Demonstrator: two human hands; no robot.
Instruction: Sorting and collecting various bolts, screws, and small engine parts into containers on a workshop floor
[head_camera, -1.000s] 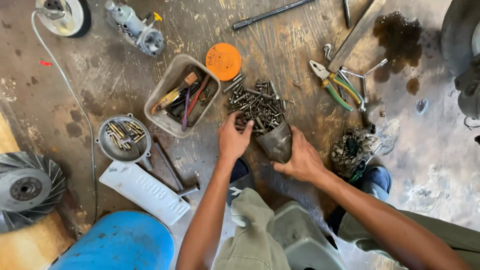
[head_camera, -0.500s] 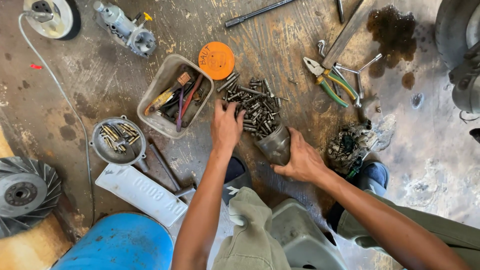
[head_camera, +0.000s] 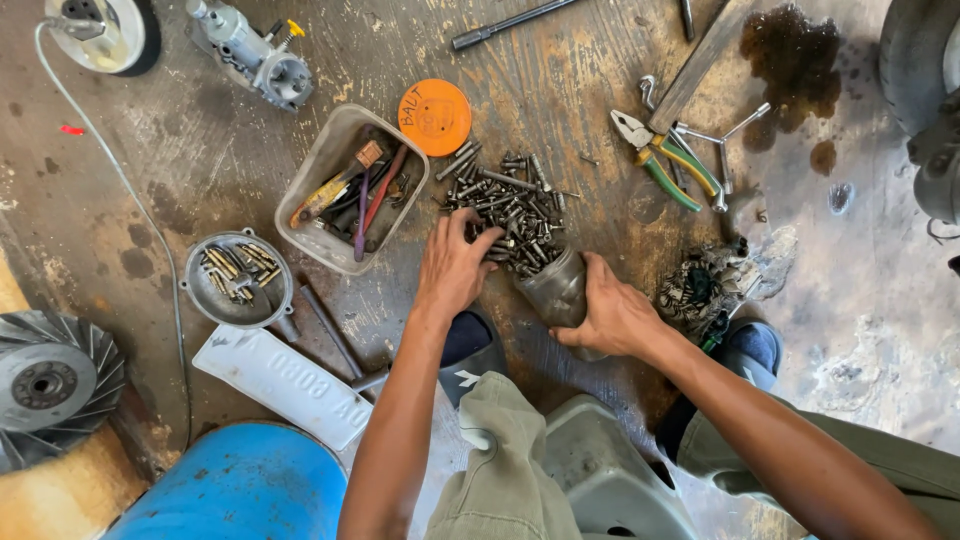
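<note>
Left hand (head_camera: 455, 268): fingers spread, flat on the bolt pile (head_camera: 505, 205).
Right hand (head_camera: 610, 315): fingers wrapped round the tipped grey jar (head_camera: 553, 287).
Beside: orange lid (head_camera: 434, 117).

white number plate (head_camera: 283, 377) lower left; round orange lid (head_camera: 435, 117) above bolts

Premises: a repair workshop. Evidence: oil-stained concrete floor (head_camera: 200, 180) strewn with loose bolts (head_camera: 505, 205), pliers (head_camera: 665, 160), a carburettor (head_camera: 250, 55) near its top edge, a finned engine part (head_camera: 45, 380) at its left edge
</note>
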